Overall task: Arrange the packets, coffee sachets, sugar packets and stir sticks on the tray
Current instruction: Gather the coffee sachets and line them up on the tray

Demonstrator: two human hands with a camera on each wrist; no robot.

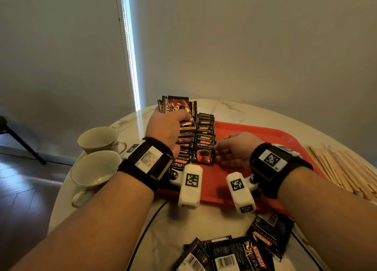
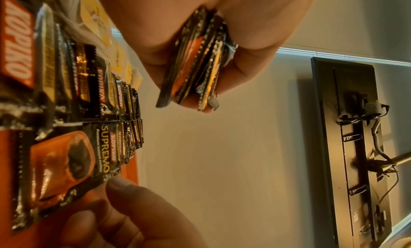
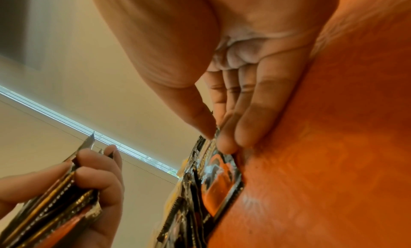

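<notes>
Left hand (image 1: pixel 166 128) grips a stack (image 1: pixel 179 105) of coffee sachets, fingers curled round it, held above the far left corner of the red tray (image 1: pixel 255 132). Left wrist view shows the stack edge-on, clamped between thumb and fingers (image 2: pixel 251 61).

Right hand (image 1: pixel 234 148) lies low on the tray, fingers mostly straight, fingertips (image 3: pixel 224 142) and thumb pinching the right edge of the near sachet (image 1: pixel 204 155), which lies flat, face up, cup picture showing.

Two rows of sachets (image 1: pixel 205 128) sit on the left part of the tray, overlapping like shingles, running near to far. The near sachet fronts the right row; the left row is partly hidden under the left hand and wristband.

Loose sachets (image 1: pixel 234 254) lie face down on the worktop (image 1: pixel 234 107) near the tray's near edge, barcodes up, a few overlapping.

Stir sticks (image 1: pixel 342 168) lie in a pile on the worktop just right of the tray.

Two cups (image 1: pixel 98 164) stand on the worktop left of the tray, one nearer, one farther, close together.

Yellow packets (image 2: pixel 98 19) show in the left wrist view beyond the rows; exact spot unclear.

A black cable (image 1: pixel 146 225) runs across the near worktop. Both wrists wear black bands with white camera mounts.
</notes>
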